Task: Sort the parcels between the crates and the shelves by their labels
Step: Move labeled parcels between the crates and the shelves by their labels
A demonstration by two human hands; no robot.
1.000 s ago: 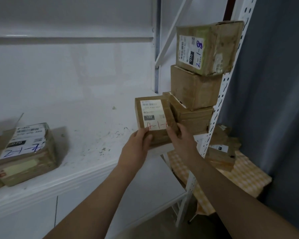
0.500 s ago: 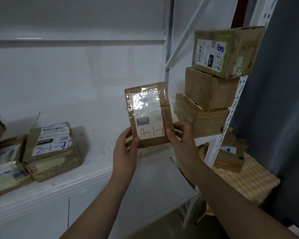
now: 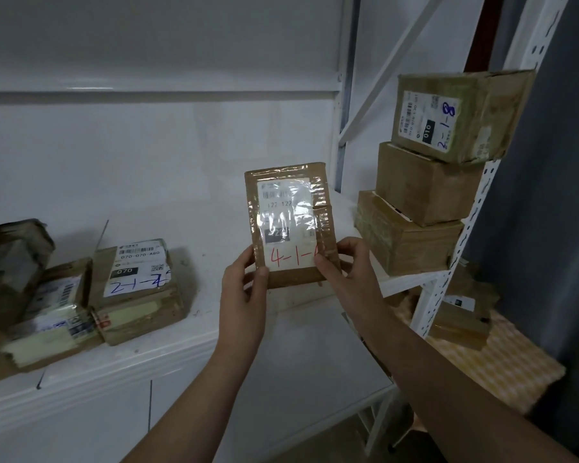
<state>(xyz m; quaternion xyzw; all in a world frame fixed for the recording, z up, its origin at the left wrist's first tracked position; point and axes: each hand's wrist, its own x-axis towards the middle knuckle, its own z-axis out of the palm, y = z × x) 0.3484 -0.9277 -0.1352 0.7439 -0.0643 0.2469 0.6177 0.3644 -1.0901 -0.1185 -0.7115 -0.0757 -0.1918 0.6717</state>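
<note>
A: What do the hands have?

B: The left hand [image 3: 244, 289] and the right hand [image 3: 343, 265] both hold one flat parcel [image 3: 290, 225]. Each grip pinches a bottom corner, thumbs on the front, fingers behind.

A: Where is the parcel now?

B: It is up in the air in front of the white shelf [image 3: 168, 355], standing tall with its label [image 3: 288, 222] facing the person. A second ago it was lower and close to the stack of boxes [image 3: 422, 208] on the right. Now it is lifted up and pulled away from them.

A: Why does that matter?

B: The label can be read now. It says 4-1 in red, and the right thumb hides the last mark. The top box [image 3: 448, 118] in the stack says 2-1-8. The box on the left [image 3: 137, 285] seems to say 2-1-2. So this parcel likely does not belong with these.

A: What comes next?

B: Probably the person must find the place for the fours. No crate can be seen here, only more parcels [image 3: 462, 315] low down beside the shelf post.
</note>
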